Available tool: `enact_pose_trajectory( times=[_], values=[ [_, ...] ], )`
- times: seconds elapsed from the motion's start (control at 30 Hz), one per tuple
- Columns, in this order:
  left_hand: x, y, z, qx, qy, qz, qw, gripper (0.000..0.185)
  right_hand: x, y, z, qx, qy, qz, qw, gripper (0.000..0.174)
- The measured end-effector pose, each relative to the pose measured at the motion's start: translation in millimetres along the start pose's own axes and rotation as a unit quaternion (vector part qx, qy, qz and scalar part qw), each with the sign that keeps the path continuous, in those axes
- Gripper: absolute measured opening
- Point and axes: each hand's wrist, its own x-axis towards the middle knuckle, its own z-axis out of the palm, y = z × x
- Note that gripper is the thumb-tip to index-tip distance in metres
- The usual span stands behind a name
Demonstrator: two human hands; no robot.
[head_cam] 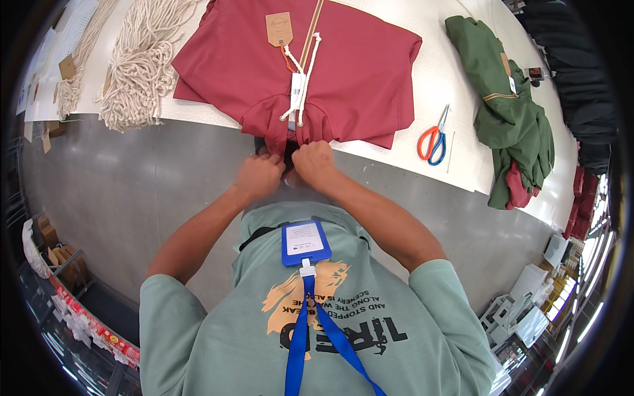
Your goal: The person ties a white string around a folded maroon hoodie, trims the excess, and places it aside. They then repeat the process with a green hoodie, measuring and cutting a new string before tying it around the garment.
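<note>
A dark red hooded jacket (361, 69) lies on the white worktable, its hood end hanging over the near edge toward me. My left hand (261, 173) grips the hood's edge on the left of the opening. My right hand (314, 161) is closed on the edge at the right. White drawstring cords (309, 79) run up the jacket's front from two metal eyelets. Between the cords sits a white barcode label (296, 91). A brown card hang tag (279, 29) rests higher up, beside the zip (312, 32). My fingertips are partly hidden in the fabric.
Scissors with red and blue handles (435, 141) lie right of the jacket, near a thin needle-like rod (451, 153). Farther right is a green garment (515, 109). Bundles of cream cord (141, 74) hang over the table's left edge. Dark garments (584, 84) are stacked at far right.
</note>
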Motion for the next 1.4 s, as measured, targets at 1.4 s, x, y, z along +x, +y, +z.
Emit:
enact_pose_trajectory(
  times=[1.4],
  values=[
    [-96, 28, -117, -0.131, -0.083, -0.003, 0.988, 0.022, -37, 88, -77, 0.57, 0.254, 0.034, 0.781, 0.033]
  ],
)
